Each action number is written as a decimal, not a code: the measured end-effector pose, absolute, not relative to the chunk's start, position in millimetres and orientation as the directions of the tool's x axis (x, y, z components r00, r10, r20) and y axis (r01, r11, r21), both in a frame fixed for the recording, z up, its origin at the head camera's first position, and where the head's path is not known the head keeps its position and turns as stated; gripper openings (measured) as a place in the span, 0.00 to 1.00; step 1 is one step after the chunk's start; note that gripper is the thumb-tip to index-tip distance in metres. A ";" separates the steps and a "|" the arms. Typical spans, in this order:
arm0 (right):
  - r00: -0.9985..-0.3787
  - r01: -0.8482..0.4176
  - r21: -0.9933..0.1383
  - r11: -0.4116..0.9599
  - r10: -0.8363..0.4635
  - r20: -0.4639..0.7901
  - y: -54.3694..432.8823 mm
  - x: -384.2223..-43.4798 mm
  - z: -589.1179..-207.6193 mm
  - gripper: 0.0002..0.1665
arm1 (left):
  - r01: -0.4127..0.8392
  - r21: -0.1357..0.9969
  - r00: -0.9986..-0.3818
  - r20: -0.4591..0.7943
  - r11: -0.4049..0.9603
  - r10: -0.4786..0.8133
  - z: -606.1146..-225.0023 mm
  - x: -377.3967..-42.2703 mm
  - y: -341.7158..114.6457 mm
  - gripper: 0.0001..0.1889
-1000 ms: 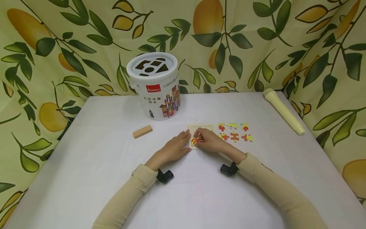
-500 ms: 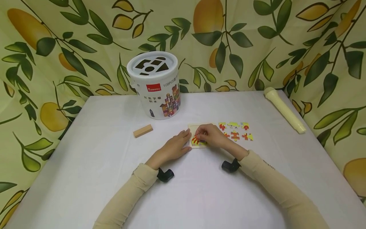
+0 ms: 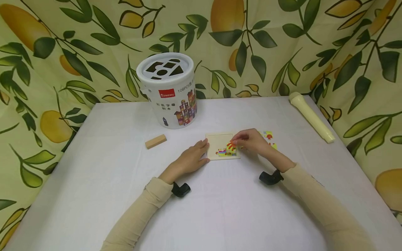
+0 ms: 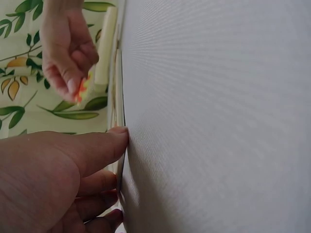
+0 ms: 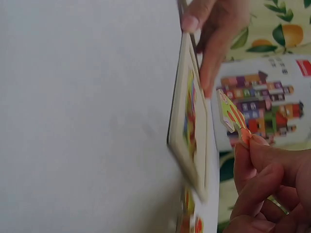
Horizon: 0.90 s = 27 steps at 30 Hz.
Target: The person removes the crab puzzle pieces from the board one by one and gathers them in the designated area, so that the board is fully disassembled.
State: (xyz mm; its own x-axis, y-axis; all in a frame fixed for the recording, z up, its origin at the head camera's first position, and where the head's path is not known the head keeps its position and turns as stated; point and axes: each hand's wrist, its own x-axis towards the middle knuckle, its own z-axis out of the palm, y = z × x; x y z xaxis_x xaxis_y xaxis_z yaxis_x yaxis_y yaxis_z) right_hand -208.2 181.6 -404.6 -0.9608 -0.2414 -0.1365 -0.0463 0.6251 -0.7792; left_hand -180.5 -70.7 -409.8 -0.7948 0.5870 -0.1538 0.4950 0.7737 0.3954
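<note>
My right hand point(image 3: 251, 141) pinches an orange-and-yellow jigsaw piece point(image 3: 231, 145) between thumb and fingertips. In the right wrist view that piece point(image 5: 232, 116) is tilted, held apart from the wooden puzzle tray point(image 5: 177, 114). On the table, the tray point(image 3: 216, 138) has a few coloured pieces point(image 3: 223, 152) along its lower side; the rest of its visible floor is bare wood. My left hand point(image 3: 191, 157) rests against the tray's left edge, thumb at the near corner and fingers farther up. Its thumb and fingertips touch the edge in the left wrist view.
Loose jigsaw pieces point(image 3: 268, 135) lie right of the tray, partly hidden behind my right hand. A wooden block point(image 3: 155, 141) lies to the left. A white block bucket point(image 3: 169, 94) stands behind, and a cream toy microphone point(image 3: 311, 116) lies at far right.
My right hand has moved right and lifted the orange-and-yellow piece from the tray's lower left toward its right edge. My left hand stays at the tray's edge. The head view has shifted slightly.
</note>
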 end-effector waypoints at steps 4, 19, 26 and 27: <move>-0.968 0.008 -0.769 0.639 -0.189 -0.167 207.3 -202.6 -403.7 0.11 | 0.492 0.397 -0.798 -0.151 0.775 0.584 -409.2 -180.3 -72.5 0.31; -0.967 -0.044 -0.711 0.702 -0.208 -0.145 221.8 -181.3 -416.6 0.07 | 0.485 0.411 -0.799 -0.151 0.772 0.582 -409.2 -181.4 -72.6 0.31; -0.970 -0.081 -0.688 0.721 -0.217 -0.113 223.0 -179.2 -415.8 0.06 | 0.497 0.405 -0.794 -0.145 0.768 0.590 -409.8 -180.9 -71.6 0.31; -0.971 -0.086 -0.680 0.728 -0.214 -0.106 223.5 -178.8 -415.7 0.06 | 0.498 0.407 -0.792 -0.146 0.766 0.592 -409.7 -181.0 -71.4 0.31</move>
State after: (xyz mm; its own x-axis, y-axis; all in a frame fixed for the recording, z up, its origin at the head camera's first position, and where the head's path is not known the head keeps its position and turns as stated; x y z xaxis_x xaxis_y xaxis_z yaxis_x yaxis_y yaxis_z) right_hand -178.8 223.5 -415.7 -0.9712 -0.2138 -0.1056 -0.0862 0.7279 -0.6802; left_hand -181.0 -71.4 -409.7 -0.7925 0.5922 -0.1460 0.4976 0.7661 0.4067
